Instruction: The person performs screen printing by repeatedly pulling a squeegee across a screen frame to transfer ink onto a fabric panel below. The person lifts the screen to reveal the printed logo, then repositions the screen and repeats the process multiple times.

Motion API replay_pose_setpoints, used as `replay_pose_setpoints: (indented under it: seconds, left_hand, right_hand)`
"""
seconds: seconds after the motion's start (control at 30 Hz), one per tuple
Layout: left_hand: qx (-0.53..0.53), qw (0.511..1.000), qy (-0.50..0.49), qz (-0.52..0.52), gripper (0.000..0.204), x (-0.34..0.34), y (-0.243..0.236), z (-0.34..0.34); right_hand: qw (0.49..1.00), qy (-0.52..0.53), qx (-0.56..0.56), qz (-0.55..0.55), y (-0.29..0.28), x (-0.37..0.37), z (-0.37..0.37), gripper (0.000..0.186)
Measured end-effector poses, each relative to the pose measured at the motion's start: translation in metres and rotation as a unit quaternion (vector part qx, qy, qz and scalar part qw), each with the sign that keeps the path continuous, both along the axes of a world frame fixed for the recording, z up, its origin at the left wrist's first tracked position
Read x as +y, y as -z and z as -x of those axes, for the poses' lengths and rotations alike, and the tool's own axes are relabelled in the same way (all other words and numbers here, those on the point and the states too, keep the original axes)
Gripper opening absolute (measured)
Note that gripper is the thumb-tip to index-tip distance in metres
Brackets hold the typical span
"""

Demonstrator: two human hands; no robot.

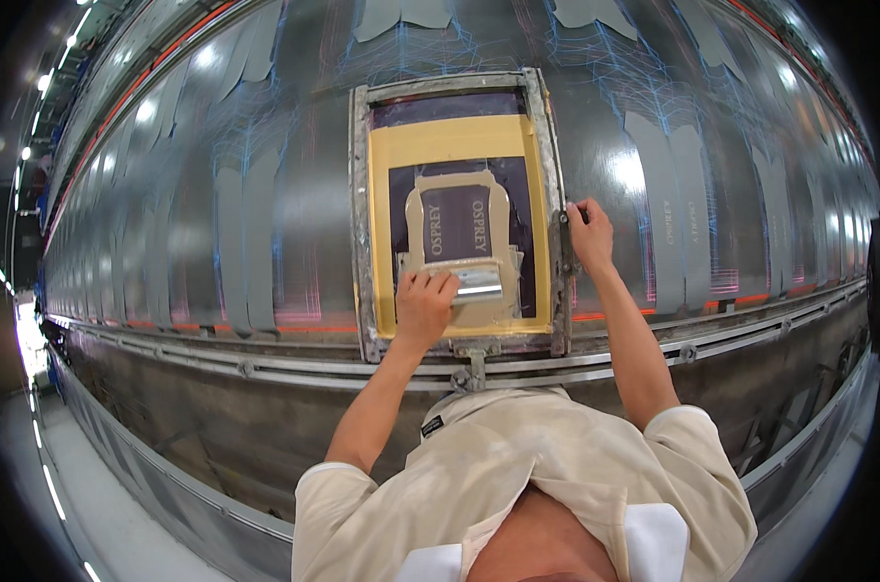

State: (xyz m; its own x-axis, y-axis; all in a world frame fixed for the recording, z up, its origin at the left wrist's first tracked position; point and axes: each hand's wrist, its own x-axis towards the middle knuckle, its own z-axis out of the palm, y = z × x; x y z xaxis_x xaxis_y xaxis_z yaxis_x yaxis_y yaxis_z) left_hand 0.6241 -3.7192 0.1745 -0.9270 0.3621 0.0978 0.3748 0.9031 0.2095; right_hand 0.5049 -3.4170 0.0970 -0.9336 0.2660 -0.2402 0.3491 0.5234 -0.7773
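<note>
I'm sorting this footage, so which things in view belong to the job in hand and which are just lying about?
In use:
silver scraper, in the left hand
frame, right hand at its side
beige smears inside the frame
table under it; probably its grey pieces

Just around, rather than lying loose:
strip lights
pale floor

Both bare forearms reach forward and angle inward. The left hand [426,306] curls in a grip, its back upward; the right hand [591,236] stretches farther ahead, fingers [587,208] bent.
</note>
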Motion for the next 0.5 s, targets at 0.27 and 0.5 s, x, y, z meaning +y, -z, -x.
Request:
replay_pose_setpoints:
  seconds: [0.27, 0.5]
  left_hand:
    - [-0.052, 0.998, 0.027, -0.016, 0.030, -0.015, -0.007, 0.149]
    - [-0.126, 0.991, 0.027, 0.022, 0.015, -0.014, -0.004, 0.205]
  right_hand:
    - [0.933, -0.307, 0.071, 0.174, -0.082, -0.039, 0.067, 0.033]
    - [0.866, -0.477, 0.061, -0.136, -0.056, -0.111, 0.110, 0.027]
